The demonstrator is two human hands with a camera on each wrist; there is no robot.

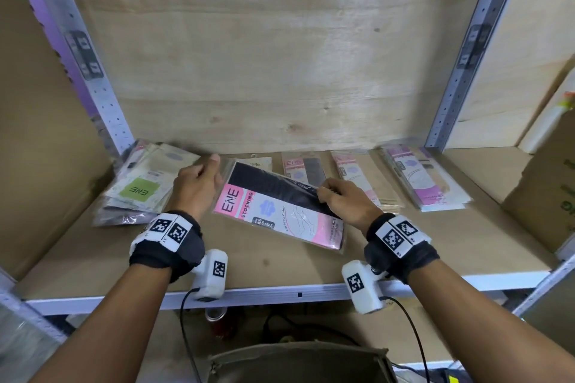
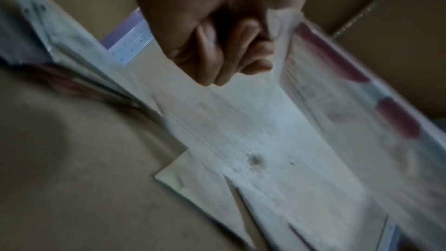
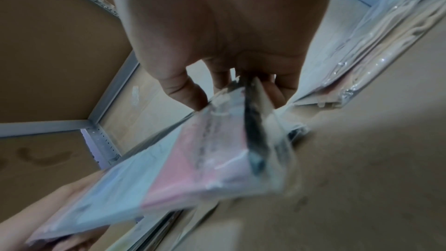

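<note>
A pink, white and black ENE stocking packet [image 1: 280, 214] in clear plastic is tilted just above the cardboard-lined shelf [image 1: 404, 252], held between both hands. My left hand [image 1: 214, 171] grips its far left corner, thumb up and fingers curled; the blurred left wrist view shows the left hand [image 2: 241, 54] curled beside the packet's edge [image 2: 337, 83]. My right hand [image 1: 323, 193] pinches the packet's right long edge. In the right wrist view the right hand [image 3: 231, 91] has thumb and fingers closed on the packet [image 3: 193, 169].
A loose pile of packets [image 1: 140, 186] lies at the shelf's left. Three more stacks [image 1: 303, 168], [image 1: 361, 180], [image 1: 426, 180] line the back by the wooden panel. A cardboard box [image 1: 544, 190] stands at the right. The metal front rail [image 1: 298, 292] runs under my wrists.
</note>
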